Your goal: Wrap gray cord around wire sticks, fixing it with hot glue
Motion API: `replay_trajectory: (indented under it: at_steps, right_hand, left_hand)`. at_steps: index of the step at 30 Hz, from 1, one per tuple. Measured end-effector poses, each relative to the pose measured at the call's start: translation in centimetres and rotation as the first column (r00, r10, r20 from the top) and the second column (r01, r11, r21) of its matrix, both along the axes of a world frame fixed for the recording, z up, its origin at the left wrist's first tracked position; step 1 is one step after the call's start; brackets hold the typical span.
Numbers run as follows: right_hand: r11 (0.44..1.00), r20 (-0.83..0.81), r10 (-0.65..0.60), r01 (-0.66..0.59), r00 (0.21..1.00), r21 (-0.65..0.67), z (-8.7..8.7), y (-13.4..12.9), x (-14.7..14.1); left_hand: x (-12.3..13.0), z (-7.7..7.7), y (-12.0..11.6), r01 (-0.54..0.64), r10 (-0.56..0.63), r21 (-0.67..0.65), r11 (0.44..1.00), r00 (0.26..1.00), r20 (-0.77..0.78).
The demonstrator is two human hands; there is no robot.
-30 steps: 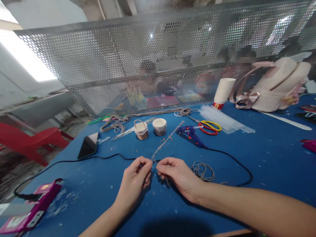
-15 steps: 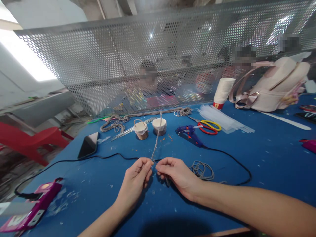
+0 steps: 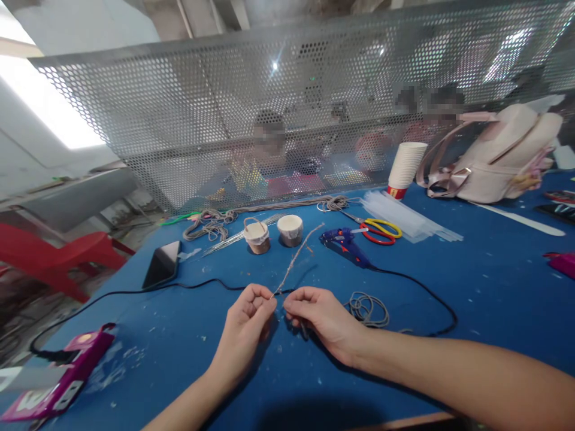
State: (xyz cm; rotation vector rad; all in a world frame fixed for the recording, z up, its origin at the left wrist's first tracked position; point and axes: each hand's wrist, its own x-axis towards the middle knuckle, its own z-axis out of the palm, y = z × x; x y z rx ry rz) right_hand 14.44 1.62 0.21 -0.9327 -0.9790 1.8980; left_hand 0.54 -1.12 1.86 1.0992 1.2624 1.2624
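My left hand [image 3: 249,317] is closed, thumb and forefinger pinching the lower end of a thin stick wrapped in grey cord [image 3: 294,257]. The stick leans away to the upper right. Beside it, my right hand [image 3: 317,308] is closed in a pinch, with a bit of grey cord showing under its fingers; the fingertips hide most of what they hold. A loose coil of grey cord [image 3: 368,308] lies by my right wrist. Beyond the hands stand two small cups with brown-wrapped sides, one with a handle [image 3: 257,236] and one without [image 3: 290,230].
A blue glue gun [image 3: 348,245] and red-and-yellow scissors [image 3: 381,230] lie right of the cups, near clear plastic sticks [image 3: 408,215] and stacked paper cups [image 3: 406,167]. At left are a phone [image 3: 162,263] and purple power strip [image 3: 67,377]. A black cable [image 3: 179,286] crosses the table.
The wrapped stick has swung from nearly upright over to the right, its tip now clear of the cups. My left hand has turned slightly; my right hand has hardly moved.
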Motion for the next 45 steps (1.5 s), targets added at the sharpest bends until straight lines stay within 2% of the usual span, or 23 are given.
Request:
replay_trajectory:
  at_steps: [10, 20, 29, 33, 40, 45]
  right_hand:
    - [1.000, -0.030, 0.016, -0.016, 0.999, -0.014, 0.32, -0.14, -0.06]
    - [1.000, -0.021, 0.007, -0.007, 1.000, -0.022, 0.30, -0.04, -0.08]
    - [1.000, -0.034, 0.012, -0.012, 0.999, -0.021, 0.38, -0.03, -0.04]
    - [1.000, -0.035, 0.011, -0.011, 0.999, -0.022, 0.39, -0.08, -0.01]
    - [1.000, -0.038, 0.005, -0.005, 0.999, -0.016, 0.17, 0.13, 0.02]
    - [1.000, -0.037, 0.005, -0.005, 0.999, -0.017, 0.20, 0.11, 0.01]
  left_hand:
    - [0.17, 0.01, -0.01, 0.005, -0.005, -0.023, 1.000, 1.000, 0.014]
    - [0.13, 0.00, -0.09, 0.100, -0.092, -0.086, 0.991, 0.992, 0.088]
    - [0.04, 0.14, 0.07, 0.121, -0.109, -0.094, 0.988, 0.987, 0.120]
    - [0.06, 0.16, 0.18, 0.092, -0.087, -0.075, 0.993, 0.994, 0.066]
    - [-0.15, 0.06, 0.35, 0.050, -0.056, -0.050, 0.997, 0.990, -0.127]
    - [-0.10, -0.02, 0.13, 0.094, -0.094, -0.076, 0.993, 0.996, 0.000]
